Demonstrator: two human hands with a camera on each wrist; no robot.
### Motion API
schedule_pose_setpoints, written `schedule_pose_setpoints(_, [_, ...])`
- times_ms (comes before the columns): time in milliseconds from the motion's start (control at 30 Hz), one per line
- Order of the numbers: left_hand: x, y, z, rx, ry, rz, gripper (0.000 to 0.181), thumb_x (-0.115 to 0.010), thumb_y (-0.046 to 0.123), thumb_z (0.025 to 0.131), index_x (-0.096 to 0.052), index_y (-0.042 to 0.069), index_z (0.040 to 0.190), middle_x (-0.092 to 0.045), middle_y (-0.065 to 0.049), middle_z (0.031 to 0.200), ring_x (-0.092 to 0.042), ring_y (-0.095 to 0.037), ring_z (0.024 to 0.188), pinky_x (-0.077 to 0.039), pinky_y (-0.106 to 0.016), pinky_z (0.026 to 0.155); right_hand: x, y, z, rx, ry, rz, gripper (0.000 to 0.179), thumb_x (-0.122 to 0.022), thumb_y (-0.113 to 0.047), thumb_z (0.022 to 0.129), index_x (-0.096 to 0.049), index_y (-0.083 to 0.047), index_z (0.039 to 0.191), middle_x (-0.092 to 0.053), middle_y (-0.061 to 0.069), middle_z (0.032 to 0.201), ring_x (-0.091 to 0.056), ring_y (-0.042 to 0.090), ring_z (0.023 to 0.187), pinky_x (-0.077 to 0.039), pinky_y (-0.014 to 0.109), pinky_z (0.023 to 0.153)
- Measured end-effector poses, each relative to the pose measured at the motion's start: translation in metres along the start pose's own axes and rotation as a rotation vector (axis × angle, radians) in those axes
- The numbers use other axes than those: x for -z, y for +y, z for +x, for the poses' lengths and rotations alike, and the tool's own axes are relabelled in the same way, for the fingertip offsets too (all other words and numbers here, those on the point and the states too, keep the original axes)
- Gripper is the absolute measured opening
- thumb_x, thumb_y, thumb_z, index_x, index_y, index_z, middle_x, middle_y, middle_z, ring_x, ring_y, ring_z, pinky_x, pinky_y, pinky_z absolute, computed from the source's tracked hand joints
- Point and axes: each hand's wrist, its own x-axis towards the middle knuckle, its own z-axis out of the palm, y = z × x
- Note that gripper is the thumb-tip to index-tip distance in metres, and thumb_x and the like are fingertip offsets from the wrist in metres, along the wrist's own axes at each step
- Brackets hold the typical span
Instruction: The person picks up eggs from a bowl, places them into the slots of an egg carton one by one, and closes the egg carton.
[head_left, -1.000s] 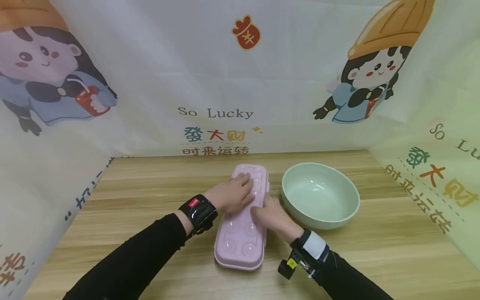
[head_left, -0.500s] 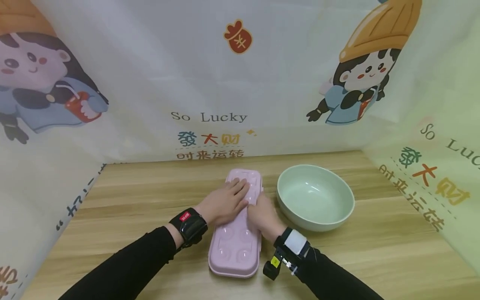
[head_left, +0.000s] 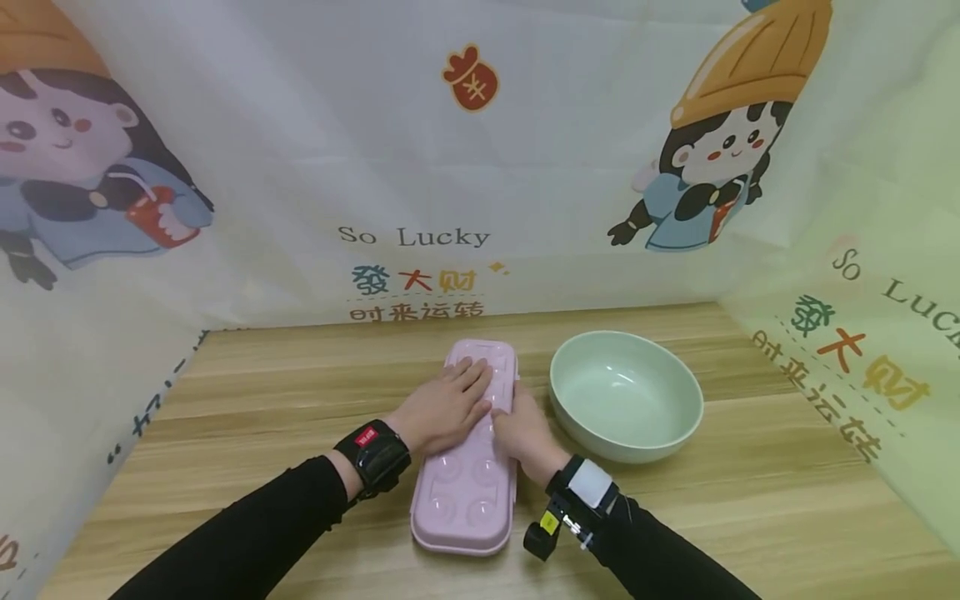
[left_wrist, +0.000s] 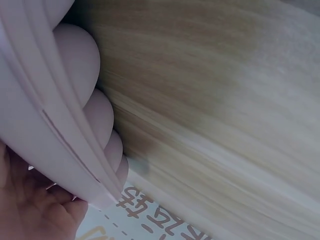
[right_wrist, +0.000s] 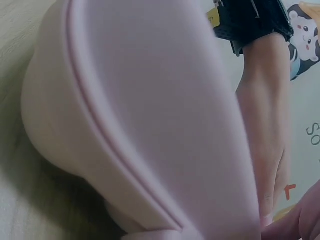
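Note:
A closed pink egg box (head_left: 461,504) with round bumps on its lid lies lengthwise on the wooden table in the head view. My left hand (head_left: 448,408) rests flat across the lid, fingers extended. At the box's right long side, my right hand (head_left: 529,429) grips the edge, its thumb towards the lid; the fingertips on the far side are hidden. The left wrist view shows the rounded cups of the egg box (left_wrist: 80,65) close up, with part of the left hand (left_wrist: 37,207) against the lid. In the right wrist view, the egg box (right_wrist: 160,110) fills most of the picture.
Just right of the right hand stands a pale green bowl (head_left: 626,396), its inside bare. The wooden table (head_left: 300,367) is bounded at the back and sides by a printed cloth (head_left: 360,150) with cartoon figures and lettering.
The whole head view has shifted slightly, so box, bowl and backdrop sit further left and lower. The right hand's fingers have curled in more at the box's edge. The left hand stays on the lid.

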Motion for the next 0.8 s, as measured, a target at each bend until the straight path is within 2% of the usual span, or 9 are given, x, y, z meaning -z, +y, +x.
schedule_pose_setpoints(67, [-0.001, -0.001, 0.001, 0.012, 0.000, -0.013, 0.057, -0.026, 0.035, 0.105, -0.025, -0.002, 0.148, -0.021, -0.018, 0.152, -0.019, -0.036, 0.139, -0.015, -0.041, 0.110, -0.001, -0.001, 0.000, 0.009, -0.016, 0.004, 0.062, -0.045, 0.002, 0.090, -0.017, 0.016, 0.143, -0.024, 0.032, 0.145, -0.023, 0.037, 0.135, -0.018, 0.046, 0.108])
schedule_pose_setpoints(233, [-0.004, -0.003, 0.002, 0.026, 0.030, -0.027, 0.056, -0.026, 0.035, 0.105, -0.026, -0.001, 0.148, -0.023, -0.017, 0.152, -0.019, -0.035, 0.139, -0.015, -0.040, 0.110, -0.002, -0.001, -0.006, 0.051, -0.066, 0.052, 0.071, -0.039, 0.008, 0.080, -0.009, 0.017, 0.144, -0.017, 0.032, 0.148, -0.020, 0.033, 0.135, -0.016, 0.044, 0.108])
schedule_pose_setpoints(300, [-0.006, -0.004, 0.001, 0.025, 0.041, -0.031, 0.056, -0.026, 0.035, 0.105, -0.027, -0.001, 0.148, -0.024, -0.018, 0.152, -0.020, -0.036, 0.139, -0.015, -0.041, 0.110, -0.001, -0.002, -0.011, 0.080, -0.105, 0.064, 0.075, -0.039, 0.009, 0.076, -0.010, 0.016, 0.145, -0.019, 0.031, 0.148, -0.024, 0.034, 0.133, -0.021, 0.044, 0.107])
schedule_pose_setpoints(400, [-0.006, -0.006, -0.003, 0.031, 0.042, -0.037, 0.056, -0.026, 0.034, 0.105, -0.028, -0.002, 0.147, -0.024, -0.018, 0.151, -0.020, -0.036, 0.139, -0.014, -0.042, 0.110, 0.002, -0.009, -0.023, 0.144, -0.161, 0.001, 0.072, -0.044, 0.006, 0.080, -0.013, 0.016, 0.144, -0.020, 0.032, 0.147, -0.024, 0.036, 0.134, -0.021, 0.046, 0.107])
schedule_pose_setpoints(467, [-0.005, -0.008, -0.005, 0.043, 0.035, -0.044, 0.055, -0.026, 0.034, 0.105, -0.028, -0.002, 0.147, -0.024, -0.018, 0.151, -0.019, -0.036, 0.139, -0.014, -0.043, 0.110, 0.007, -0.015, -0.030, 0.188, -0.188, -0.076, 0.067, -0.048, -0.002, 0.087, -0.017, 0.014, 0.145, -0.023, 0.031, 0.147, -0.026, 0.038, 0.134, -0.022, 0.046, 0.106])
schedule_pose_setpoints(533, [-0.003, -0.010, -0.006, 0.051, 0.028, -0.045, 0.056, -0.025, 0.035, 0.105, -0.027, -0.002, 0.148, -0.023, -0.019, 0.152, -0.018, -0.036, 0.139, -0.013, -0.043, 0.110, 0.014, -0.023, -0.037, 0.249, -0.177, -0.172, 0.062, -0.051, -0.010, 0.092, -0.025, 0.013, 0.143, -0.029, 0.030, 0.144, -0.029, 0.038, 0.133, -0.023, 0.046, 0.106])
schedule_pose_setpoints(600, [-0.001, -0.011, -0.007, 0.061, 0.017, -0.049, 0.057, -0.024, 0.036, 0.105, -0.027, -0.002, 0.148, -0.022, -0.019, 0.152, -0.017, -0.036, 0.139, -0.013, -0.043, 0.110, 0.024, -0.029, -0.043, 0.308, -0.161, -0.238, 0.054, -0.052, -0.014, 0.093, -0.036, 0.008, 0.140, -0.040, 0.026, 0.139, -0.039, 0.038, 0.128, -0.031, 0.045, 0.102])
schedule_pose_setpoints(700, [0.002, -0.014, -0.008, 0.090, -0.003, -0.070, 0.060, -0.021, 0.040, 0.105, -0.027, -0.001, 0.148, -0.020, -0.018, 0.152, -0.016, -0.035, 0.140, -0.012, -0.042, 0.110, 0.042, -0.037, -0.046, 0.389, -0.108, -0.275, 0.043, -0.054, -0.016, 0.093, -0.050, 0.003, 0.131, -0.052, 0.019, 0.129, -0.051, 0.032, 0.117, -0.042, 0.041, 0.092])
schedule_pose_setpoints(800, [0.007, -0.017, -0.012, 0.132, -0.005, -0.095, 0.063, -0.020, 0.044, 0.104, -0.027, -0.001, 0.148, -0.018, -0.018, 0.153, -0.014, -0.034, 0.140, -0.009, -0.041, 0.110, 0.063, -0.042, -0.044, 0.416, -0.048, -0.276, 0.038, -0.055, -0.016, 0.093, -0.055, 0.000, 0.128, -0.054, 0.015, 0.128, -0.052, 0.029, 0.115, -0.045, 0.038, 0.088])
